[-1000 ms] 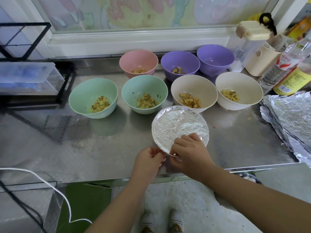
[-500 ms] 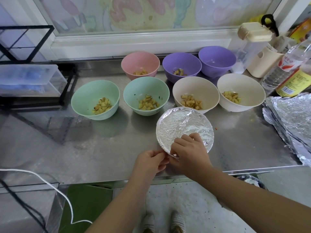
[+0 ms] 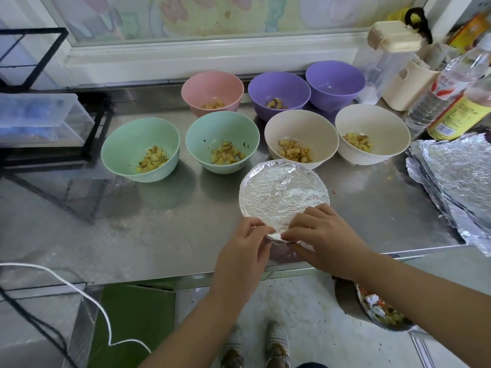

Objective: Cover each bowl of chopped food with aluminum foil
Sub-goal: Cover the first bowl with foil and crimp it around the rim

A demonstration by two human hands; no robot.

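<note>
Flap (image 3: 275, 237) of foil sticks out at 6 o'clock on the rim of the covered bowl (image 3: 284, 192). Elsewhere the cover looks tucked flat round the rim. Flap's long axis runs along the rim, roughly 9 to 3.

Bowl stands on the counter (image 3: 159, 221) near the front edge.

Left hand (image 3: 244, 245) comes in from 7 o'clock and pinches the flap's left end. Right hand (image 3: 324, 235) comes from 5 o'clock with curled fingers on the cover's near edge, and its thumb and forefinger pinch the flap's right end. Both hands meet on the flap, and the bowl lies at 12 from the grip.

Judgement: the fold goes down and under the rim, toward 6.

Open bowls (image 3: 300, 128) span 10 to 2. Foil sheets (image 3: 457, 176) lie at 3, nearer the right hand.
</note>
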